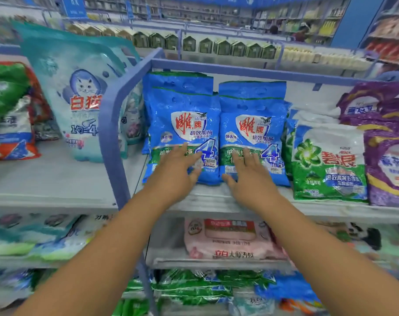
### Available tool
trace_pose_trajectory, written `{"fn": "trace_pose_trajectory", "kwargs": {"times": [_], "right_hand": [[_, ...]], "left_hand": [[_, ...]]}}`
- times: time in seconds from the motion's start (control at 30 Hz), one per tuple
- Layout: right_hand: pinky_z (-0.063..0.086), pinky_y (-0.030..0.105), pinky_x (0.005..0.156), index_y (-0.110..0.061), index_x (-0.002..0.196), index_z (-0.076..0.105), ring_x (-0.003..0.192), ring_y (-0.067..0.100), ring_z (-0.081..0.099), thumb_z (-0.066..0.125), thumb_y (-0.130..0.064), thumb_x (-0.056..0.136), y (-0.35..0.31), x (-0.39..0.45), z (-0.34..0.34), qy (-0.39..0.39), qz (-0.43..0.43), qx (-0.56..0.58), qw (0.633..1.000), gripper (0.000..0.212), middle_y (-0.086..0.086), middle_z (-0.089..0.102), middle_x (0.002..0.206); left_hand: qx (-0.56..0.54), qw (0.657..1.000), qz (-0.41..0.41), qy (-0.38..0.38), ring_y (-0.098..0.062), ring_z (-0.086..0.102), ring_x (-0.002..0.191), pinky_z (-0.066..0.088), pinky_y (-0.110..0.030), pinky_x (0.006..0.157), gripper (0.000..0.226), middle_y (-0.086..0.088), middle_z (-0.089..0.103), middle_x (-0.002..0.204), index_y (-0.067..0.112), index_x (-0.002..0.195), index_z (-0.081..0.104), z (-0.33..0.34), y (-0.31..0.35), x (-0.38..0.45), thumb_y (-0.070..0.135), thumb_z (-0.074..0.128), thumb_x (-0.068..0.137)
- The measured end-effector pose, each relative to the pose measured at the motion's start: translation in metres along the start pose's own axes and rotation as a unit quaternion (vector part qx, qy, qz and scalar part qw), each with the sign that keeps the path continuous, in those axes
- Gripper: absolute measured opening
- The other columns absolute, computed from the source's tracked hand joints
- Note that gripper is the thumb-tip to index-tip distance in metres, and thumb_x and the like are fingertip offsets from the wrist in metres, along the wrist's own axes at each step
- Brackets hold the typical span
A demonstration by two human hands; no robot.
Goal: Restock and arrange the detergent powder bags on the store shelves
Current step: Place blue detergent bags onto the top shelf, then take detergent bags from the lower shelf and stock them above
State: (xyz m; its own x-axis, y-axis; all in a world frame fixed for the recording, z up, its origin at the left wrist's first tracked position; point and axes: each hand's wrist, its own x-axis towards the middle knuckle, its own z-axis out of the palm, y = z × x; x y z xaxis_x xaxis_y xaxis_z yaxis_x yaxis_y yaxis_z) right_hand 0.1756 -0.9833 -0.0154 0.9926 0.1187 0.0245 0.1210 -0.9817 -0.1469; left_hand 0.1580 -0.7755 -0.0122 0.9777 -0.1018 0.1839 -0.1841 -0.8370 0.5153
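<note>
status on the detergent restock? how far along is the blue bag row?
Done: two stacks of blue bags stand side by side on the shelf, left stack and right stack, fronts facing out. In hand: left hand and right hand lie flat on their lower fronts, fingers straight, apparently squaring them up. Left: possibly the green and white bag, which leans beside them.

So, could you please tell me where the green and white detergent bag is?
The green and white detergent bag stands right of centre on the grey shelf, between blue bags and purple bags.
</note>
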Motion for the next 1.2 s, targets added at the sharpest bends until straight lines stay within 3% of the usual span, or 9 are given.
{"fn": "trace_pose_trajectory", "kwargs": {"times": [0.13,0.3,0.43,0.6,0.83,1.2], "right_hand": [[0.009,0.051,0.126,-0.026,0.163,0.009,0.157,0.029,-0.005,0.033,-0.061,0.102,-0.027,-0.045,0.0,-0.023,-0.048,0.03,0.998,0.074,0.004,-0.003,0.171],[0.013,0.048,0.126,-0.023,0.161,0.017,0.157,0.029,0.0,0.036,-0.056,0.103,-0.068,-0.107,0.018,-0.027,-0.181,0.057,0.982,0.07,0.008,0.005,0.171],[0.011,0.042,0.127,-0.025,0.162,0.018,0.157,0.024,-0.001,0.038,-0.053,0.104,-0.109,-0.149,0.044,-0.05,-0.25,0.106,0.961,0.067,0.003,0.004,0.171],[0.009,0.04,0.128,-0.028,0.162,0.01,0.157,0.022,-0.006,0.039,-0.054,0.104,-0.17,-0.18,0.08,-0.14,-0.277,0.135,0.941,0.07,0.0,-0.003,0.171],[0.016,0.046,0.126,-0.026,0.162,0.01,0.157,0.024,-0.006,0.037,-0.055,0.104,-0.276,-0.192,0.116,-0.182,-0.258,0.112,0.942,0.07,0.001,-0.005,0.171],[0.018,0.045,0.126,-0.023,0.163,0.012,0.157,0.022,0.004,0.04,-0.057,0.103,-0.418,-0.172,0.158,-0.212,-0.128,0.127,0.96,0.074,0.0,0.004,0.171]], "left_hand": [[0.005,1.0,0.001,0.017,-0.012,0.016,0.155,0.018,-0.033,0.124,0.052,0.007,0.023,0.167,0.037,0.151,0.041,-0.007,0.008,-0.069,0.041,0.054,0.101],[0.004,0.988,-0.137,0.075,-0.006,0.039,0.144,0.034,-0.029,0.117,0.047,0.014,0.043,0.157,0.039,0.144,0.052,-0.02,0.002,-0.168,0.049,0.055,0.099],[0.056,0.971,-0.221,0.066,-0.012,0.032,0.149,0.03,-0.033,0.119,0.051,0.004,0.036,0.162,0.035,0.148,0.048,-0.037,-0.036,-0.238,0.046,0.055,0.099],[0.079,0.94,-0.331,0.022,-0.021,0.018,0.154,0.025,-0.045,0.123,0.062,0.001,0.018,0.168,0.032,0.158,0.03,-0.066,-0.096,-0.304,0.051,0.048,0.102],[0.062,0.927,-0.369,0.011,-0.027,0.016,0.155,0.025,-0.048,0.123,0.064,-0.005,0.018,0.168,0.031,0.159,0.026,-0.094,-0.213,-0.352,0.053,0.046,0.102],[0.025,0.941,-0.337,0.009,-0.025,0.014,0.154,0.026,-0.046,0.12,0.062,-0.002,0.018,0.168,0.029,0.158,0.031,-0.172,-0.347,-0.362,0.05,0.048,0.102]]}}
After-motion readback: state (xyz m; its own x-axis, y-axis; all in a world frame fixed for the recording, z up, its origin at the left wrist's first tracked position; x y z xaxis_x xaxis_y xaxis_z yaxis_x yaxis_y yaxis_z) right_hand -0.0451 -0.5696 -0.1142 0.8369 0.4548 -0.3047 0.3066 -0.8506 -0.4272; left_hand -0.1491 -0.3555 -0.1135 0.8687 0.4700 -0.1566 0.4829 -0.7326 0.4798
